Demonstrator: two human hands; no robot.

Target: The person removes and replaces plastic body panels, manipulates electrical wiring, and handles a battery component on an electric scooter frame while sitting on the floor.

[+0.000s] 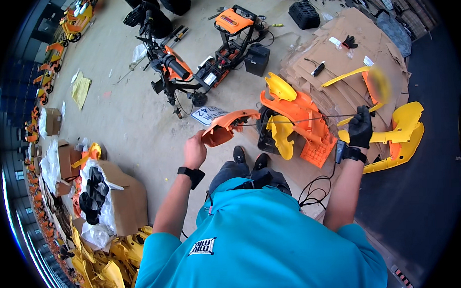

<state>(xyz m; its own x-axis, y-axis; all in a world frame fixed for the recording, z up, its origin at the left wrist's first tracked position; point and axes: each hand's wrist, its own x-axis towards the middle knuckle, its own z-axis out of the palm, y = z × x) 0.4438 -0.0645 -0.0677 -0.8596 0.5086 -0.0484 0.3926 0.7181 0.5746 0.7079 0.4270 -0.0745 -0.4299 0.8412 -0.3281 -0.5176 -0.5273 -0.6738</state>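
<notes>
My bare left hand (194, 150) is closed on one end of an orange plastic shell (225, 128), raised in front of me with dark fittings inside. A thin dark cable (301, 120) runs from the shell to my right hand (360, 127), which wears a black glove and is closed on the cable. Below and beyond the cable lie a large orange panel (311, 133), a yellow curved piece (282, 137) and a smaller yellow piece (279, 86). Large yellow body panels (407, 117) lie beside my right hand on cardboard.
A stripped scooter frame (212, 68) with a black box (257, 59) stands ahead. Flattened cardboard (348, 33) lies right, beside a dark floor strip (425, 198). Cartons (126, 198) and piled yellow parts (108, 270) are left, scooters (74, 22) along the far left.
</notes>
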